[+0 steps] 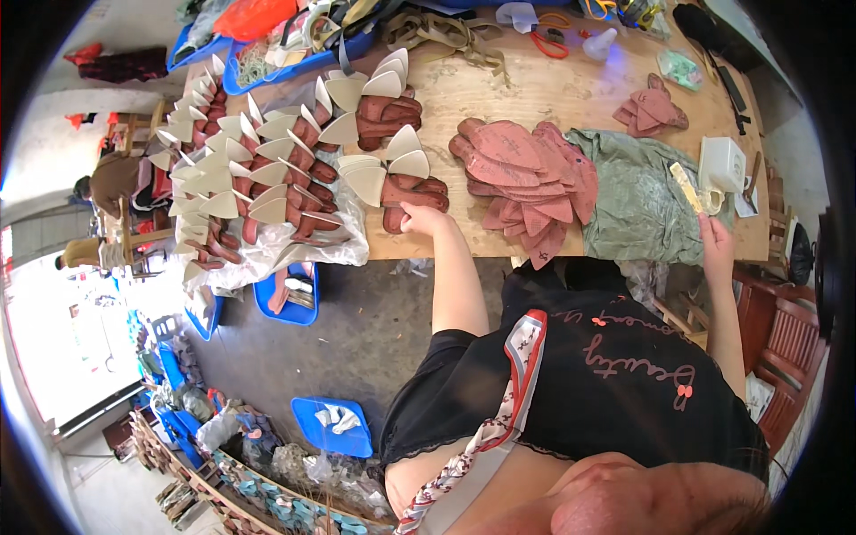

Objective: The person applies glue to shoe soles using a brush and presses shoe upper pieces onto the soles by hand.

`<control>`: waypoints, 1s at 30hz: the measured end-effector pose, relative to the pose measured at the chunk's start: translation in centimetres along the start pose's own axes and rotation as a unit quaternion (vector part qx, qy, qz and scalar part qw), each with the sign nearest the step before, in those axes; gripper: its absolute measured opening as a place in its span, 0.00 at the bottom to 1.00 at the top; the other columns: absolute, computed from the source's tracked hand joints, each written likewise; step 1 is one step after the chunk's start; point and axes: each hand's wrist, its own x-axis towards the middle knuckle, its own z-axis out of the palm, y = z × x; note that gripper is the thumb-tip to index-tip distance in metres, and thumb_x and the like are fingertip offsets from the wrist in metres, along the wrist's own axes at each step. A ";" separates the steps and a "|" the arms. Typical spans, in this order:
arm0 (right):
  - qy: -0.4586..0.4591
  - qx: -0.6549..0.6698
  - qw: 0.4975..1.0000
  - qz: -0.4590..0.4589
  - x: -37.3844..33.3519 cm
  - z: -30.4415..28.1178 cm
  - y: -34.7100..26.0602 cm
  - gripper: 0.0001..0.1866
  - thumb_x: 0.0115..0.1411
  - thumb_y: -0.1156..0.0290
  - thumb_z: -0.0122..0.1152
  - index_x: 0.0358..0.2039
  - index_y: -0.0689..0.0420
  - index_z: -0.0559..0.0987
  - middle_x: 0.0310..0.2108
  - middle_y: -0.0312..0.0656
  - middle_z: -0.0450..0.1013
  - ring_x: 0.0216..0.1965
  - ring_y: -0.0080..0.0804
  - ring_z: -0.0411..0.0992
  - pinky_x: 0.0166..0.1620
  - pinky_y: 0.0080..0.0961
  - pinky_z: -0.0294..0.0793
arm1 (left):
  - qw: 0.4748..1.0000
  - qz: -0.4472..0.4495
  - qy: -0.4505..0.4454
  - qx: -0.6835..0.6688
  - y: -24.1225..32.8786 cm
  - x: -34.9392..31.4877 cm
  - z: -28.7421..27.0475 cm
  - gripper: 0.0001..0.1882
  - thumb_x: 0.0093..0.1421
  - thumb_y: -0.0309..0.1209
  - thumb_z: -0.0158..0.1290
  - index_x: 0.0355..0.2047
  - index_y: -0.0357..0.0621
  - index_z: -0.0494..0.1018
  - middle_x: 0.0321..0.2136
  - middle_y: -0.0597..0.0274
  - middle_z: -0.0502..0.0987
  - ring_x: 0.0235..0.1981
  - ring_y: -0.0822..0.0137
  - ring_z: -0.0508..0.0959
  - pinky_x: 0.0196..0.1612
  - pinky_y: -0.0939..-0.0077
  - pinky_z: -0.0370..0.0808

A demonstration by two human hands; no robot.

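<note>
My left hand (423, 218) is at the near edge of a small stack of reddish-brown insole-shaped pieces (415, 192) with cream tips, its fingers closed on the lower end of one piece. My right hand (716, 234) pinches the near end of a pale yellow flat strip-like tool (686, 186), whose exact kind I cannot make out. The tool lies over a grey-green plastic sheet (624, 192), beside a white plastic container (722, 164). Between my hands, a heap of dusty-red flat pieces (526, 169) rests on the wooden table (446, 98), partly over its near edge.
Rows of cream-tipped pieces (267, 178) cover the table's left side on clear plastic. A smaller red pile (651, 109) lies far right. Blue trays (303, 64) and red-handled scissors (549, 43) sit at the back. Blue bins (287, 294) stand below the left edge.
</note>
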 end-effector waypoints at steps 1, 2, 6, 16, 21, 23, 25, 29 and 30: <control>0.001 -0.002 1.000 0.000 0.0 0.0 -0.1 0.20 0.65 0.59 0.52 0.21 0.59 0.67 0.19 0.27 0.56 0.24 0.15 0.53 0.28 0.16 0.54 | 1.000 -0.001 0.000 0.000 0.2 -0.1 0.0 0.23 0.61 0.43 0.49 0.44 0.36 0.58 0.40 0.46 0.67 0.39 0.56 0.70 0.41 0.60 0.70; 0.001 -0.002 1.000 0.000 0.0 0.0 -0.1 0.20 0.65 0.59 0.52 0.21 0.59 0.67 0.19 0.27 0.56 0.24 0.15 0.53 0.28 0.16 0.54 | 1.000 -0.019 0.000 -0.014 0.5 -0.2 0.0 0.24 0.61 0.44 0.49 0.45 0.36 0.58 0.41 0.45 0.67 0.40 0.54 0.70 0.41 0.59 0.70; 0.002 0.016 1.000 -0.001 0.0 0.1 0.4 0.20 0.65 0.59 0.52 0.22 0.60 0.68 0.20 0.27 0.56 0.24 0.15 0.53 0.28 0.16 0.54 | 0.998 -0.046 -0.004 -0.037 1.1 -0.9 -0.1 0.27 0.59 0.45 0.47 0.48 0.35 0.58 0.44 0.43 0.66 0.42 0.51 0.70 0.43 0.58 0.70; 0.002 0.019 1.000 -0.003 0.0 0.4 -0.2 0.19 0.66 0.62 0.52 0.21 0.60 0.66 0.20 0.27 0.54 0.24 0.15 0.52 0.28 0.16 0.53 | 1.000 -0.011 0.008 -0.006 0.2 0.4 0.4 0.24 0.61 0.43 0.49 0.44 0.32 0.60 0.44 0.36 0.67 0.41 0.50 0.72 0.43 0.57 0.71; -0.022 0.015 1.000 -0.016 0.4 0.7 -0.7 0.19 0.67 0.60 0.50 0.22 0.58 0.66 0.20 0.27 0.55 0.25 0.15 0.53 0.29 0.15 0.53 | 0.924 0.186 0.144 0.302 -0.7 2.0 -0.6 0.21 0.61 0.42 0.51 0.37 0.32 0.63 0.36 0.37 0.72 0.35 0.46 0.74 0.37 0.57 0.70; -0.009 0.008 1.000 -0.002 -0.2 0.3 0.0 0.19 0.67 0.60 0.50 0.22 0.58 0.65 0.20 0.27 0.55 0.24 0.15 0.53 0.29 0.15 0.53 | 0.935 0.199 0.061 0.286 -0.1 -0.3 -1.3 0.21 0.61 0.42 0.52 0.37 0.33 0.63 0.33 0.41 0.73 0.32 0.46 0.74 0.35 0.57 0.70; 0.001 0.017 1.000 -0.010 -0.3 0.5 0.2 0.19 0.66 0.62 0.51 0.21 0.60 0.65 0.20 0.27 0.53 0.24 0.16 0.51 0.28 0.17 0.53 | 0.943 0.212 -0.005 0.258 0.8 -0.6 -2.4 0.21 0.61 0.42 0.53 0.37 0.34 0.63 0.30 0.45 0.74 0.30 0.47 0.74 0.33 0.58 0.69; 0.007 0.022 1.000 -0.006 0.0 0.4 0.7 0.19 0.66 0.62 0.51 0.21 0.59 0.65 0.19 0.27 0.53 0.24 0.15 0.51 0.27 0.16 0.53 | 0.924 0.269 -0.065 0.265 1.7 -0.8 -3.9 0.18 0.61 0.38 0.54 0.40 0.35 0.64 0.29 0.51 0.74 0.28 0.51 0.75 0.32 0.57 0.70; 0.011 0.025 1.000 -0.005 0.0 0.2 0.9 0.19 0.66 0.62 0.51 0.20 0.59 0.64 0.19 0.27 0.54 0.24 0.15 0.51 0.27 0.16 0.53 | 0.927 0.272 -0.074 0.249 1.9 -1.3 -4.1 0.18 0.61 0.37 0.54 0.40 0.35 0.64 0.29 0.52 0.74 0.29 0.53 0.75 0.33 0.57 0.70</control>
